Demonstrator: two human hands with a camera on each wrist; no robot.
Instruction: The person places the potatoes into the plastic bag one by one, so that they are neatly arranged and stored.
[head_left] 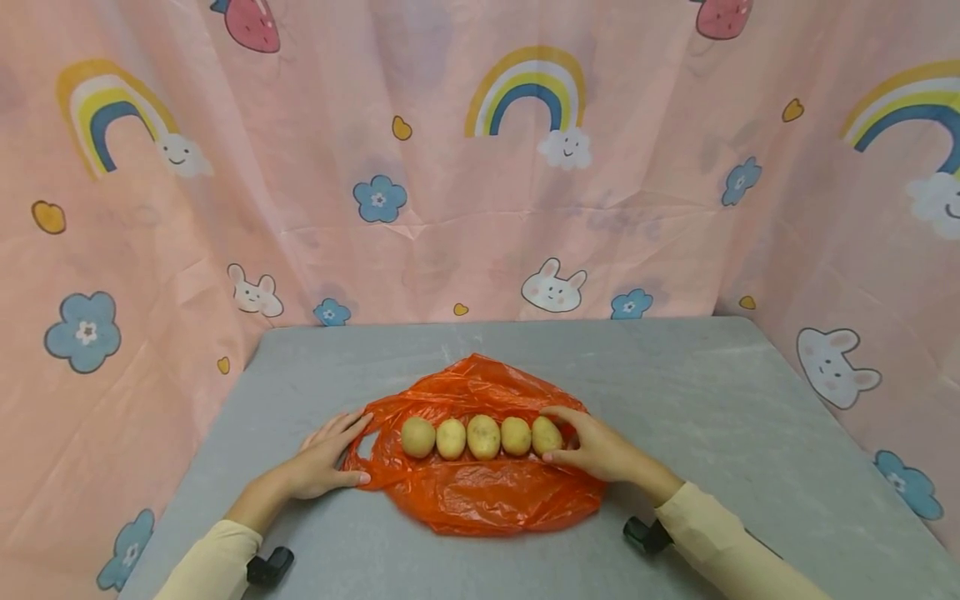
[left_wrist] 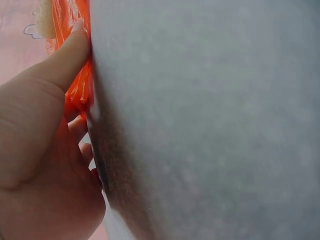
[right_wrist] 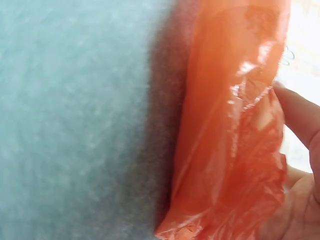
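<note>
A red plastic bag (head_left: 487, 500) lies spread flat on the grey table, its handle end to the left. On it several potatoes (head_left: 483, 437) form a row from left to right. My right hand (head_left: 603, 450) is at the right end, thumb and fingers curved around the two sides of the last potato (head_left: 547, 435). My left hand (head_left: 322, 462) rests at the bag's handle end with fingers spread, fingertips and thumb touching the red plastic. In the left wrist view the thumb (left_wrist: 70, 55) lies straight along the bag. The right wrist view shows mostly bag (right_wrist: 235, 125); the potato is hidden there.
The grey table (head_left: 675, 383) extends around the bag on all sides. A pink curtain (head_left: 450, 242) printed with rainbows, flowers and rabbits hangs behind and at both sides. Black wrist devices (head_left: 270, 568) sit under both cream sleeves.
</note>
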